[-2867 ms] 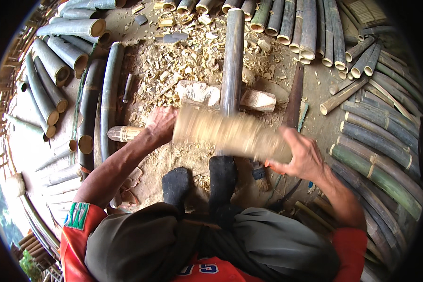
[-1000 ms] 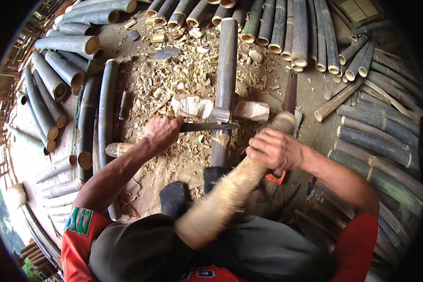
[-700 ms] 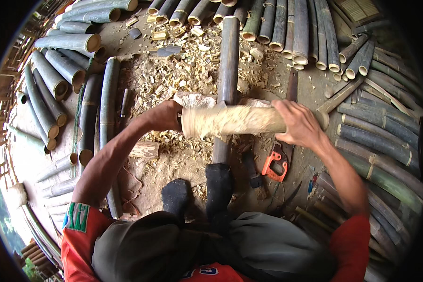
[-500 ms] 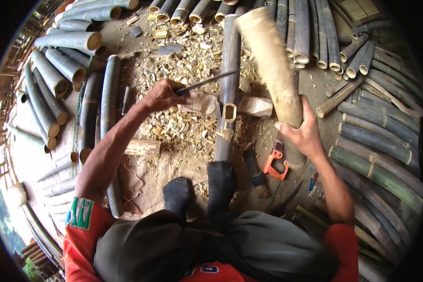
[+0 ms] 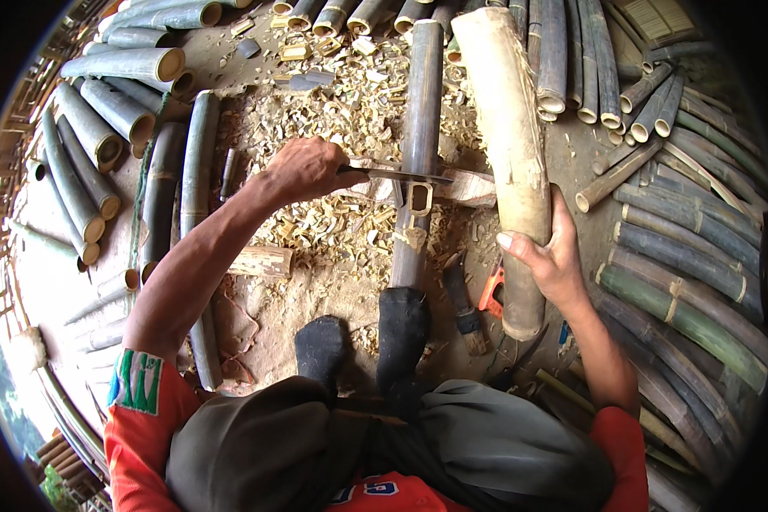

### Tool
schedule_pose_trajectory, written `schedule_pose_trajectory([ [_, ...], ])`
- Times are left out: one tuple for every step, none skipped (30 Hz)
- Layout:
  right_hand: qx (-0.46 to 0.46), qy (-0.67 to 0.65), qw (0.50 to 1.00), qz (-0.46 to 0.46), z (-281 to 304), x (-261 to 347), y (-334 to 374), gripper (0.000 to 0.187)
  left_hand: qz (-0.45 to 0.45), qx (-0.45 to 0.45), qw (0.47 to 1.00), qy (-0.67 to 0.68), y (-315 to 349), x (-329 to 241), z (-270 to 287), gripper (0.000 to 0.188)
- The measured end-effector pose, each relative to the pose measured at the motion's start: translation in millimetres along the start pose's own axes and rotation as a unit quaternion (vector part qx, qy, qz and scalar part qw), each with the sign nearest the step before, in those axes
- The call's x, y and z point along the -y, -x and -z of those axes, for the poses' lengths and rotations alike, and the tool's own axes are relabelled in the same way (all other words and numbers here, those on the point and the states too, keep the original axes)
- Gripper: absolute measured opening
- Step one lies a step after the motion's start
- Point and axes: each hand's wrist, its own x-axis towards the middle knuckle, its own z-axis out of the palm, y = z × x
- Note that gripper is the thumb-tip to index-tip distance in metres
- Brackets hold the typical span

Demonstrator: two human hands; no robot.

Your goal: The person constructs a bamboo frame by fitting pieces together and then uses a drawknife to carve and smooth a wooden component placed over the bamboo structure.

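A narrow knife (image 5: 401,175) is gripped in my left hand (image 5: 307,166), its blade lying crosswise over a dark bamboo pole (image 5: 421,94). The blade is at the far edge of a rectangular hole (image 5: 419,199) cut in the pole. My right hand (image 5: 548,256) is closed round the lower part of a thick, pale wooden club (image 5: 510,111), which is raised to the right of the pole. My dark-covered right foot (image 5: 403,328) is at the pole's near end. Beneath the pole lies a split wood block (image 5: 469,188).
Pale chips (image 5: 290,226) cover the ground. An orange-handled saw (image 5: 491,290) is partly hidden behind the club. Bamboo poles (image 5: 124,64) lie at the left, with more at the back and a stack (image 5: 683,294) at the right. A short wood piece (image 5: 262,262) lies left of the pole.
The knife has come down from above the pole to the hole's far edge, its blade now nearly level. The club has shifted right and nearer me, standing more upright and covering more of the saw.
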Motion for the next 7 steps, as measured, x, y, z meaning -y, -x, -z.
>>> schedule_pose_trajectory([
  [-0.006,0.058,0.997,0.041,-1,-6,-1,0.068,0.004,-0.005,1.000,-0.007,-1,-2,-2,0.061],
  [-0.012,0.116,0.990,0.082,-2,-11,0,0.068,0.008,-0.010,1.000,-0.015,-2,-5,-3,0.061],
  [0.007,0.141,0.990,0.024,-7,-13,3,0.064,0.012,-0.015,1.000,-0.022,-2,-7,-5,0.061],
  [0.028,0.163,0.986,-0.031,-18,-13,4,0.061,0.005,-0.025,0.999,-0.027,-1,-4,-7,0.060],
  [0.043,0.189,0.977,-0.083,-22,-13,4,0.058,0.011,-0.017,1.000,-0.021,-5,-3,-7,0.057],
  [0.139,0.370,0.913,-0.097,-15,-33,-4,0.058,0.017,-0.009,1.000,-0.015,-9,-4,-6,0.054],
  [0.140,0.368,0.915,-0.092,-17,-33,-7,0.058,0.029,0.004,0.999,-0.012,-8,-3,-7,0.052],
])
